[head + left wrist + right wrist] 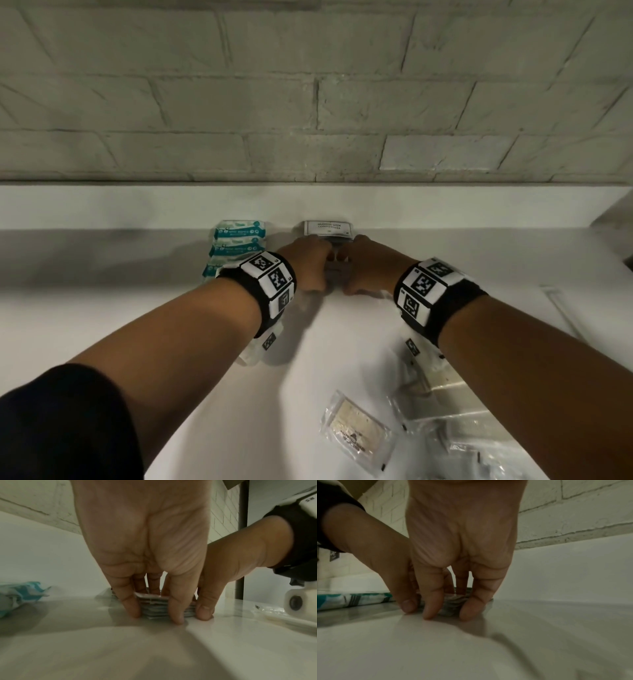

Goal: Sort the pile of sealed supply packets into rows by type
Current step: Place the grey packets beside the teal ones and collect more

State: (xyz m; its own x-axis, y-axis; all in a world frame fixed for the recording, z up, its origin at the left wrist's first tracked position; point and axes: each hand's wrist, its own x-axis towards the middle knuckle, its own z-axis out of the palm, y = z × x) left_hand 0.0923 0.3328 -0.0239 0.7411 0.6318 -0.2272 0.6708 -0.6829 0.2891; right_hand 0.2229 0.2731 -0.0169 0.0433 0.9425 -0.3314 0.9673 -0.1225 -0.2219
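Observation:
A row of overlapping grey shampoo sachets (328, 228) lies against the back ledge at the table's middle. My left hand (310, 270) and right hand (361, 270) flank its near part, fingers curled down around the sachets between them. In the left wrist view the sachets (152, 601) are layered between the fingertips (131, 609) of my left hand (154, 614), which touch the table. The right wrist view shows my right hand (449, 610) clasping the same sachets (452, 600). A row of teal packets (236, 240) lies just to the left.
Loose clear packets (356, 433) lie scattered at the near right of the white table (137, 260). A raised white ledge (102, 205) and a brick wall (308, 102) close off the back. A dark post (241, 534) stands at the right.

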